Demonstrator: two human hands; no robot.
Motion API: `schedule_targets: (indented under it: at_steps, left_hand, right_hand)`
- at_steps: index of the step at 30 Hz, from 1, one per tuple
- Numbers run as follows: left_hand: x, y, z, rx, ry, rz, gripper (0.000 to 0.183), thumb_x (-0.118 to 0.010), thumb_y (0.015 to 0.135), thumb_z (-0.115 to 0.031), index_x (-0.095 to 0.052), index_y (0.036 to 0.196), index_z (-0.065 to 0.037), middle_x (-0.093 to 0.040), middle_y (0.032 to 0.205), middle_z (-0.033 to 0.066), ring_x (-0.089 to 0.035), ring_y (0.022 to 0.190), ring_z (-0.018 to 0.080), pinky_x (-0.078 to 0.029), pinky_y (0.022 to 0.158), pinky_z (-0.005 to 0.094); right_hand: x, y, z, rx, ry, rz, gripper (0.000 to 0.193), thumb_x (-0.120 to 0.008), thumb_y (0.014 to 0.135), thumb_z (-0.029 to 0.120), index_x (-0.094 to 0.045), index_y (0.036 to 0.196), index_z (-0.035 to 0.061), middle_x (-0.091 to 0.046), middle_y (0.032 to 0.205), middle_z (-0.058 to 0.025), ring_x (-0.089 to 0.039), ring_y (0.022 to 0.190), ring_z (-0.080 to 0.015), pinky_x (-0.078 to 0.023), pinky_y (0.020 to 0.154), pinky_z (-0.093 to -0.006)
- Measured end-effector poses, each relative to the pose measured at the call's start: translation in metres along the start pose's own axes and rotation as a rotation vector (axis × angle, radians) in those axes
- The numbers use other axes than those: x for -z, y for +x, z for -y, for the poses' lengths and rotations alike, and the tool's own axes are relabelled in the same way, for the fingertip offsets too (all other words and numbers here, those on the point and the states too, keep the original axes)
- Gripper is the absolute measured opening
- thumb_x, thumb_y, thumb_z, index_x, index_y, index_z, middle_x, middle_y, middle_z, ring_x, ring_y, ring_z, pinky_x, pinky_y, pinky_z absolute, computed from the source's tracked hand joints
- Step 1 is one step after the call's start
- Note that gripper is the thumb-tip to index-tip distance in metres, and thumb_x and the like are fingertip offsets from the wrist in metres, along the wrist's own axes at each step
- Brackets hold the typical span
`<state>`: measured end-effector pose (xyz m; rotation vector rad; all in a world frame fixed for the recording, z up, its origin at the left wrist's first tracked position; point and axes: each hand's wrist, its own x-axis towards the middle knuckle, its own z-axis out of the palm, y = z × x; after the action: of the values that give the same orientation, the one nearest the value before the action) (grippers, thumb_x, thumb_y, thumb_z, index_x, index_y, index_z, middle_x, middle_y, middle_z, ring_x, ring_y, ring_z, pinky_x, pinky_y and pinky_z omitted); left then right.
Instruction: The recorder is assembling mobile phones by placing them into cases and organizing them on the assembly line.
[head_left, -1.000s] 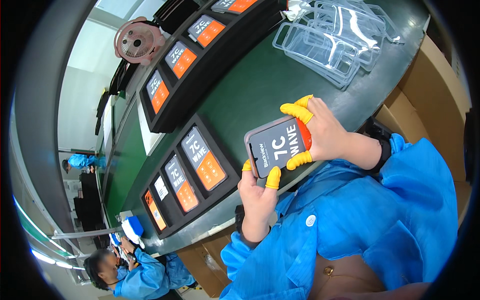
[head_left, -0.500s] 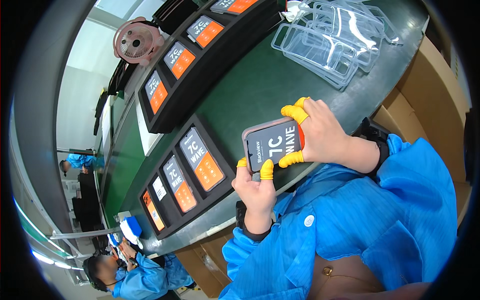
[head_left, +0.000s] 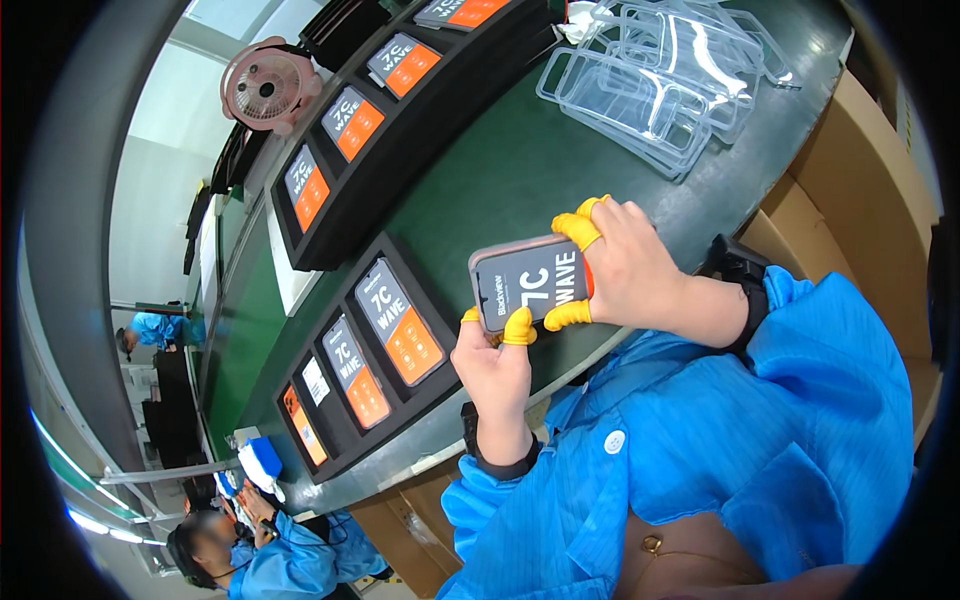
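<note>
Between both hands I hold a smartphone (head_left: 522, 282) faced with a grey-and-orange printed film, tilted above the table edge. My left hand (head_left: 496, 375) pinches its lower left corner with thumb and finger, both in yellow finger cots. At the other end my right hand (head_left: 635, 262) grips the phone by its long sides, also wearing yellow cots. Just left lies a black tray (head_left: 440, 312) with two similar phones (head_left: 400, 322) in slots. It also has a slot with a white label (head_left: 316, 380) and one with an orange-printed piece (head_left: 303, 425).
Clear plastic phone cases (head_left: 640, 100) are heaped at the far right of the green table (head_left: 465, 185). A longer black tray (head_left: 400, 140) of phones stands behind. A pink fan (head_left: 268, 88) is beyond, cardboard boxes (head_left: 825, 180) lie right, and a co-worker (head_left: 290, 550) sits lower left.
Both hands have shifted slightly left with the phone, which stays gripped between them. The trays and the clear cases lie as before.
</note>
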<state>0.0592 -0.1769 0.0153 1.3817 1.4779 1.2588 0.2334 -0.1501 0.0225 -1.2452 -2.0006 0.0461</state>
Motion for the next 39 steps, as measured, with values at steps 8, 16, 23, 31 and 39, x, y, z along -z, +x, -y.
schedule_targets:
  at_steps: [8, 16, 23, 31, 39]
  left_hand:
    - [0.001, -0.007, 0.003, -0.083, -0.034, 0.425, 0.07, -0.075, 0.061, -0.029, -0.041, 0.114, 0.001, -0.051, 0.106, 0.0122, -0.051, 0.095, 0.0212, -0.039, 0.084, 0.0327]
    - [-0.022, -0.012, -0.007, -0.072, 0.156, 0.606, 0.025, -0.062, 0.074, -0.011, -0.056, 0.094, 0.004, -0.061, 0.088, 0.0125, -0.056, 0.083, 0.0175, -0.043, 0.073, 0.0297]
    - [-0.017, -0.016, 0.002, -0.14, 0.169, 0.447, 0.026, -0.06, 0.074, -0.018, -0.054, 0.091, 0.001, -0.058, 0.073, 0.0207, -0.057, 0.067, 0.0371, -0.045, 0.057, 0.0378]
    - [-0.016, -0.026, -0.014, -0.198, 0.44, 0.304, 0.017, -0.059, 0.07, -0.009, -0.054, 0.083, 0.0, -0.058, 0.067, 0.019, -0.056, 0.06, 0.0363, -0.044, 0.052, 0.0398]
    - [-0.008, -0.034, 0.0, -0.397, 0.478, 0.149, 0.018, -0.056, 0.064, -0.003, -0.052, 0.081, -0.001, -0.055, 0.065, 0.0173, -0.056, 0.059, 0.035, -0.045, 0.053, 0.0423]
  right_hand:
    - [0.028, 0.016, -0.009, -0.362, 0.405, 0.224, 0.077, -0.082, 0.04, 0.039, -0.049, 0.097, -0.001, -0.057, 0.085, -0.0139, -0.058, 0.079, -0.0275, -0.046, 0.072, -0.0324]
    - [0.014, 0.012, -0.003, -0.515, 1.173, 0.343, 0.049, -0.081, 0.053, 0.018, -0.054, 0.089, -0.0016, -0.06, 0.08, -0.0066, -0.056, 0.073, -0.0101, -0.046, 0.068, -0.0239]
    - [0.008, 0.009, 0.006, -0.508, 1.224, 0.195, 0.038, -0.078, 0.056, 0.012, -0.058, 0.087, 0.0, -0.061, 0.079, -0.0046, -0.056, 0.071, -0.0093, -0.046, 0.067, -0.0233]
    - [-0.002, -0.002, 0.008, -0.418, 1.212, -0.021, 0.039, -0.077, 0.06, 0.019, -0.057, 0.089, -0.0005, -0.06, 0.081, -0.0052, -0.057, 0.07, -0.0108, -0.047, 0.062, -0.0231]
    - [-0.004, -0.002, 0.025, -0.26, 1.504, -0.062, 0.043, -0.076, 0.054, -0.001, -0.056, 0.092, -0.0038, -0.061, 0.083, -0.0111, -0.06, 0.073, -0.0162, -0.05, 0.063, -0.0271]
